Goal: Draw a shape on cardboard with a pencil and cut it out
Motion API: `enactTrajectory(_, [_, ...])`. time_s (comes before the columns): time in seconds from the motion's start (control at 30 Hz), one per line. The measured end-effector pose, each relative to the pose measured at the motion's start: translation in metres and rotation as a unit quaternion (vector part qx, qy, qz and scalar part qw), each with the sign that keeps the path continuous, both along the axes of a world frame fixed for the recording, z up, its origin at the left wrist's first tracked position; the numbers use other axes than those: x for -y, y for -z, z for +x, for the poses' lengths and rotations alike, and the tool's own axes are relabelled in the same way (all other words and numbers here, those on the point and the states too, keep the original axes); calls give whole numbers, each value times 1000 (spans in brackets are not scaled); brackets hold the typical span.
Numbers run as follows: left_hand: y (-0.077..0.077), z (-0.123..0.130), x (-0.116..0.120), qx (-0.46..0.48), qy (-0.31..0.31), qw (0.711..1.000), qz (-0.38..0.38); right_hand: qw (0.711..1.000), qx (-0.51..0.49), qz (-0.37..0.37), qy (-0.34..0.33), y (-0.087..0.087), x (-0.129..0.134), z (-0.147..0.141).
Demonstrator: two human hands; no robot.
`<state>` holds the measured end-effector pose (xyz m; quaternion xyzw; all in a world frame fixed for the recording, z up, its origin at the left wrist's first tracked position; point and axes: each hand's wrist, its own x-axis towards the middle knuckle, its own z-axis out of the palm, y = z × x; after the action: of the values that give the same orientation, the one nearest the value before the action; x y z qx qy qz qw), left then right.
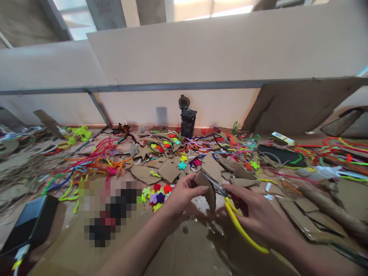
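Between the thumb and fingers of my left hand (186, 193) is a small curved piece of cardboard (207, 188), held up above the work surface. My right hand (255, 211) grips a pair of scissors (234, 218) with yellow handles. The metal blades meet the upper right edge of the cardboard, and one yellow handle sticks out below my fingers. Just left of my left wrist lies a cluster of colourful pipe-cleaner flowers (158, 196). Beyond both hands rest flat cardboard scraps (169, 170), one squarish and others pointed.
A black cylinder with a raised lid (188, 123) stands at the back. Tangled pipe cleaners (100, 153) spread across the table. At the left sits a dark box-shaped device (31, 222) with a cable. Stacked cardboard (304, 222) and a cardboard tube (330, 207) lie at the right.
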<state>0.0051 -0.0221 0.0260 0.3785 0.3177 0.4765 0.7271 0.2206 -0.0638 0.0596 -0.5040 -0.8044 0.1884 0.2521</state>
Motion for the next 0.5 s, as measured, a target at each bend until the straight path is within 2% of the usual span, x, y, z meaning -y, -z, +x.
enactTrajectory(0.17, [2, -1, 0, -18, 17, 1000, 11, 1000, -12, 7, -3, 5, 0, 1])
enactTrajectory(0.5, [2, -4, 0, -8, 47, 999, 9, 999, -9, 27, -16, -3, -1, 1])
